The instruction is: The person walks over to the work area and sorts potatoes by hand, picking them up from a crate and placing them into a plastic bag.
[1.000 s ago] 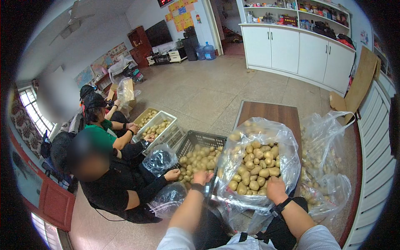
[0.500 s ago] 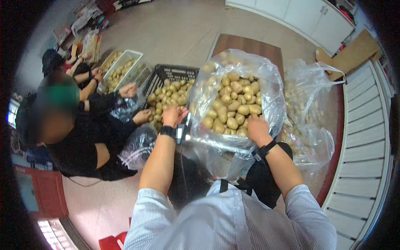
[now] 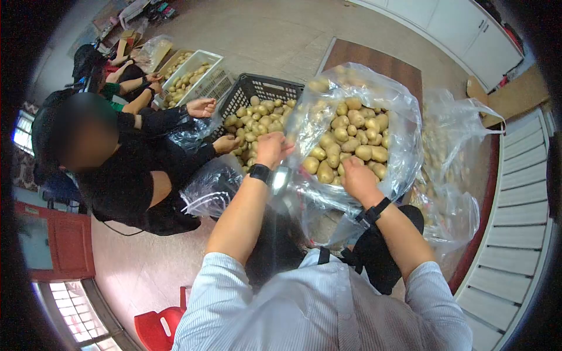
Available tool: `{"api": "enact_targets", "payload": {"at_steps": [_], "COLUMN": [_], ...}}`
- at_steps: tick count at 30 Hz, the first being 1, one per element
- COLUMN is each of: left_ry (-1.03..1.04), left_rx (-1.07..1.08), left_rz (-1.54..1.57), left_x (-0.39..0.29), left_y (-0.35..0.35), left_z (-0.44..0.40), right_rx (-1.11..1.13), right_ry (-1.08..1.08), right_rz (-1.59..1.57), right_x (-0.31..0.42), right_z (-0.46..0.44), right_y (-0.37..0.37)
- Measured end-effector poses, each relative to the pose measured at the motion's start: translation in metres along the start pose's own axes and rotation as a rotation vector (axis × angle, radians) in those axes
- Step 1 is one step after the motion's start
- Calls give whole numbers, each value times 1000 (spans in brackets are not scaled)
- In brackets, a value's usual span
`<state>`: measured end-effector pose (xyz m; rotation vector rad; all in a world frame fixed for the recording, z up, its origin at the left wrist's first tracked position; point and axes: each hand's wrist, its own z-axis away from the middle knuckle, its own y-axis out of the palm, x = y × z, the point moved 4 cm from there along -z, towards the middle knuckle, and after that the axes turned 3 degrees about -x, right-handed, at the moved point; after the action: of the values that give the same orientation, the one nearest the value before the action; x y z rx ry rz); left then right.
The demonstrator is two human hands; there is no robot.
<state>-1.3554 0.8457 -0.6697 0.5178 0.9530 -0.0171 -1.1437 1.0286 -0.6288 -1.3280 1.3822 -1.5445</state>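
Observation:
An open clear plastic bag (image 3: 401,126) full of potatoes (image 3: 350,131) stands before me, its mouth spread wide. My right hand (image 3: 358,177) reaches into the front of the bag, fingers curled down around a potato that the hand mostly hides. My left hand (image 3: 274,150) is held at the bag's left side, near the black crate (image 3: 266,88) of potatoes; its thumb and fingers are apart and nothing shows in them. A dark band sits on each of my wrists.
On the left, a person in black (image 3: 117,175) holds both hands by the black crate. Beyond, other people's arms reach toward a white crate (image 3: 216,70) of potatoes. More filled plastic bags (image 3: 451,140) stand at right, beside a white slatted panel (image 3: 509,216). A red stool (image 3: 155,327) is behind left.
The view has shifted, so the scene sits farther right. My right hand has moved left across the potatoes. My left hand has come slightly farther forward beside the bag.

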Motion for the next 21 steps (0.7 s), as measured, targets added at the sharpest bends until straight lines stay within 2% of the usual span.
{"api": "enact_targets", "payload": {"at_steps": [3, 5, 8, 10, 14, 16, 17, 19, 21], "left_ry": [27, 31, 2, -19, -93, -110, -122, -154, -190], "left_rx": [-27, -80, -25, 8, 74, 132, 149, 204, 241], "left_rz": [19, -27, -103, -160, -202, -230, -231, -254, -257], "left_x": [-7, -8, -4, -8, -6, -3, -1, -2, 1], "left_y": [16, 24, 30, 35, 50, 53, 53, 57, 62], "left_z": [19, 30, 34, 40, 55, 56, 55, 58, 58], "right_rx": [-48, 43, 45, 5, -118, -1, -10, 170, 214], "right_ry": [17, 13, 37, 135, 160, 364, 383, 615, 596], "right_rz": [-80, -101, -147, -240, -348, -934, -925, -1915, -2036], "right_x": [-4, -6, -2, -6, -19, -35, -40, -18, -3], "right_z": [-2, -3, -4, -2, 0, -6, -6, -6, -10], "right_y": [11, 12, 10, 4, -2, 13, 11, 6, -3]}}
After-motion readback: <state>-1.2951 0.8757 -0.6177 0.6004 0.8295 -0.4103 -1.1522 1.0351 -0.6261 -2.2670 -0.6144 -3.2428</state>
